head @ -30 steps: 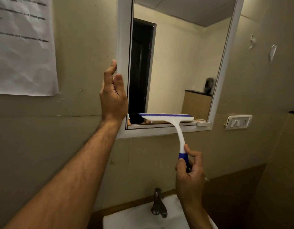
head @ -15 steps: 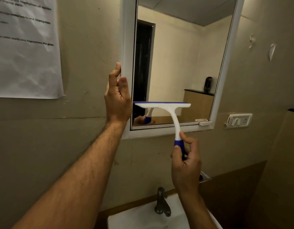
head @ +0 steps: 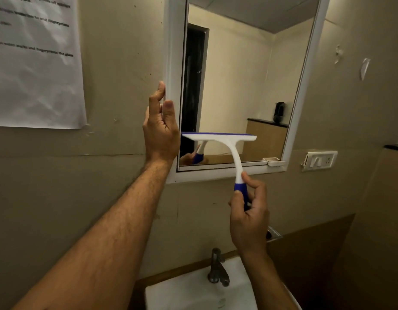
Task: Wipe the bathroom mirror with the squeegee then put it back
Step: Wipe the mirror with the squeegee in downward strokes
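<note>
A white-framed mirror [head: 242, 81] hangs on the beige wall. My left hand [head: 161, 130] grips the left side of its frame, thumb on the front and fingers round the edge. My right hand [head: 249, 215] holds the blue grip of a white squeegee [head: 229, 148]. The squeegee's blue-edged blade lies level against the lower part of the glass, a little above the bottom frame. Its reflection shows in the glass at lower left.
A white sink [head: 193, 291] with a metal tap [head: 217, 268] sits below. A paper notice [head: 34, 63] hangs on the wall at left. A switch and socket plate [head: 320, 160] is right of the mirror. A small metal holder [head: 273, 233] peeks out behind my right hand.
My right hand has raised the squeegee from the mirror's bottom edge to a little higher on the glass. My left hand stays on the frame.
</note>
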`<action>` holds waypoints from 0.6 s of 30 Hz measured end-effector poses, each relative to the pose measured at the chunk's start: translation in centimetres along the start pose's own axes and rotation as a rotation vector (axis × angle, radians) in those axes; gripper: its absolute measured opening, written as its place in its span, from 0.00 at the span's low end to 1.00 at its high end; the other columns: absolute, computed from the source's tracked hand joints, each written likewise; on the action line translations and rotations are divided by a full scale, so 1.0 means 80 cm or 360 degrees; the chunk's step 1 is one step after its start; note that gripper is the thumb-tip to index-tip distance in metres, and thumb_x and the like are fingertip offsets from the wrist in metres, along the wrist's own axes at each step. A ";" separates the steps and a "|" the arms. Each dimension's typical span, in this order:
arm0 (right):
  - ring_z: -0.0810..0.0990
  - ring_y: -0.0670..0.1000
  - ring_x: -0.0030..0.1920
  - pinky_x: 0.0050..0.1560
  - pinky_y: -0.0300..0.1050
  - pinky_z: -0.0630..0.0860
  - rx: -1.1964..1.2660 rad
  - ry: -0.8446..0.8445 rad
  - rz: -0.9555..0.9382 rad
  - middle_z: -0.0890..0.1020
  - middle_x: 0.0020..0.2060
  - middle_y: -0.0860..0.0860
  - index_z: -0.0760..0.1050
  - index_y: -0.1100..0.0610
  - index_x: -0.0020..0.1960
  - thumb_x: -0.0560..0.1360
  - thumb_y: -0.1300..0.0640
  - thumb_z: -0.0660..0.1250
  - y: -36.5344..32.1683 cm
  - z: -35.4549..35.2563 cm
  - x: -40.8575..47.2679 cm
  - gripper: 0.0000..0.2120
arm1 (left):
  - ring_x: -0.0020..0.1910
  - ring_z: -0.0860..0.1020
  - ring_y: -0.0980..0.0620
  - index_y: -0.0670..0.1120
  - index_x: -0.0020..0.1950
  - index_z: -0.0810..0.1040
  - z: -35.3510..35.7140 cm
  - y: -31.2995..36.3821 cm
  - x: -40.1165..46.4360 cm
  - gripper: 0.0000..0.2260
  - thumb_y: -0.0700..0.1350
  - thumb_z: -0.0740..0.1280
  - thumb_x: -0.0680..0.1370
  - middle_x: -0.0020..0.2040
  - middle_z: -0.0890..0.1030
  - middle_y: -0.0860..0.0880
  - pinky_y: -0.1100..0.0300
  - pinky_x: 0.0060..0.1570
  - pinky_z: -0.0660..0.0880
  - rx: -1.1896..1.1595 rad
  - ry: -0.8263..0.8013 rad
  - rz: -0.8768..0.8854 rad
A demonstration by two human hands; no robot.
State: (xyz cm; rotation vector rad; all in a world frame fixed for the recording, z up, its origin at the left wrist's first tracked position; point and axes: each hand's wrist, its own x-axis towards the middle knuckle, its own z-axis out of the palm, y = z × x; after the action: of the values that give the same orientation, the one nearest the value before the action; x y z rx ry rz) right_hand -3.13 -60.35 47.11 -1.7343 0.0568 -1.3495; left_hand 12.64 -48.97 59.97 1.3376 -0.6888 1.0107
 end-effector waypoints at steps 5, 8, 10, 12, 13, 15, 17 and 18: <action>0.77 0.46 0.34 0.28 0.35 0.74 -0.0020 -0.0041 0.0084 0.75 0.44 0.51 0.67 0.36 0.58 0.79 0.62 0.62 0.011 0.004 -0.023 0.20 | 0.59 0.78 0.48 0.54 0.75 0.63 -0.002 -0.004 -0.006 0.18 0.53 0.53 0.84 0.68 0.65 0.61 0.46 0.53 0.80 -0.0007 0.0010 -0.0055; 0.78 0.47 0.36 0.30 0.36 0.76 -0.0064 -0.0105 0.0212 0.75 0.48 0.52 0.66 0.34 0.56 0.78 0.63 0.63 0.025 -0.002 -0.050 0.23 | 0.64 0.75 0.53 0.53 0.74 0.64 -0.002 -0.007 -0.015 0.19 0.53 0.53 0.84 0.68 0.66 0.61 0.49 0.58 0.78 -0.0043 0.0030 -0.0059; 0.78 0.48 0.36 0.31 0.36 0.77 -0.0071 -0.0117 0.0230 0.76 0.47 0.53 0.67 0.33 0.55 0.78 0.63 0.63 0.024 -0.007 -0.053 0.23 | 0.61 0.77 0.47 0.52 0.74 0.65 -0.001 -0.010 -0.019 0.19 0.53 0.53 0.84 0.69 0.69 0.57 0.46 0.56 0.78 -0.0060 0.0032 -0.0065; 0.78 0.47 0.35 0.29 0.36 0.76 -0.0056 -0.0092 0.0166 0.75 0.44 0.49 0.67 0.32 0.55 0.77 0.60 0.63 0.014 -0.010 -0.043 0.21 | 0.56 0.79 0.40 0.55 0.74 0.64 -0.001 -0.012 -0.021 0.19 0.55 0.53 0.84 0.69 0.73 0.49 0.42 0.52 0.79 -0.0038 0.0027 -0.0082; 0.78 0.46 0.34 0.28 0.36 0.75 -0.0042 -0.0078 0.0130 0.75 0.42 0.47 0.67 0.33 0.56 0.77 0.58 0.62 0.007 -0.010 -0.033 0.20 | 0.56 0.79 0.39 0.56 0.74 0.63 -0.001 -0.013 -0.021 0.19 0.55 0.52 0.84 0.69 0.74 0.47 0.41 0.51 0.79 -0.0033 0.0022 -0.0082; 0.78 0.46 0.33 0.28 0.35 0.74 -0.0018 -0.0043 0.0066 0.76 0.40 0.46 0.67 0.35 0.59 0.77 0.56 0.61 -0.006 -0.005 -0.010 0.17 | 0.56 0.78 0.37 0.60 0.73 0.61 -0.003 -0.014 -0.022 0.17 0.56 0.51 0.83 0.66 0.75 0.42 0.41 0.51 0.79 -0.0030 0.0001 -0.0070; 0.78 0.45 0.33 0.28 0.34 0.74 0.0000 0.0001 0.0021 0.76 0.42 0.46 0.66 0.37 0.61 0.78 0.55 0.61 -0.016 0.002 0.009 0.16 | 0.57 0.77 0.36 0.62 0.72 0.60 -0.003 -0.014 -0.022 0.16 0.56 0.51 0.83 0.65 0.75 0.41 0.43 0.53 0.79 -0.0040 -0.0031 -0.0077; 0.78 0.45 0.33 0.29 0.33 0.74 0.0007 0.0014 0.0013 0.76 0.43 0.46 0.66 0.39 0.61 0.78 0.55 0.61 -0.018 0.005 0.013 0.16 | 0.59 0.77 0.39 0.61 0.72 0.60 -0.003 -0.015 -0.022 0.16 0.55 0.52 0.84 0.68 0.74 0.43 0.47 0.56 0.79 -0.0055 -0.0037 -0.0078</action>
State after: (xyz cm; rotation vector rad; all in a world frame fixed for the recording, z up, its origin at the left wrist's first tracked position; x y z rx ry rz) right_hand -3.10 -59.82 48.87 -1.7225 0.0657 -1.3507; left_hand 12.88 -49.03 57.84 1.3314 -0.6849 0.9418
